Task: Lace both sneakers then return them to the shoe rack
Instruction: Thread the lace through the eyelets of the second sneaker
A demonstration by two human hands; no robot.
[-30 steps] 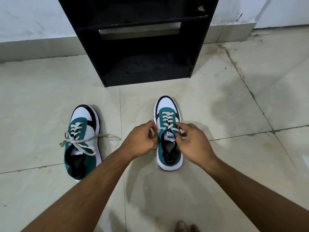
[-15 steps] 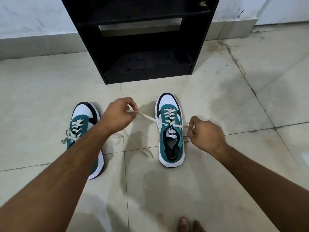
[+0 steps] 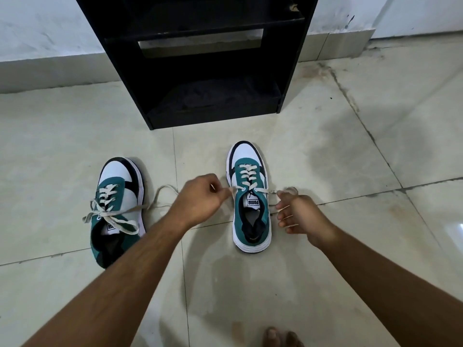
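Two green, white and black sneakers stand on the tiled floor, toes toward the black shoe rack [image 3: 290, 78]. The right sneaker [image 3: 250, 204] is laced up its front, and its cream lace [image 3: 246, 175] leaves the top eyelets on both sides. My left hand [image 3: 200, 200] pinches the left lace end just beside the shoe. On the shoe's right side, my right hand [image 3: 299, 212] pinches the other lace end between thumb and forefinger, its other fingers spread. The left sneaker [image 3: 116, 209] lies untouched, its laces loose across the tongue and trailing right.
The rack stands against a white wall with a tiled skirting [image 3: 50, 71]. Its lower shelf [image 3: 213, 96] holds nothing I can make out. Bare toes [image 3: 278, 338] show at the bottom edge. Dark grout lines cross the floor.
My left hand has come back in from its wide pull toward the right sneaker. My right hand has turned and spread its fingers, still at the shoe's right side.
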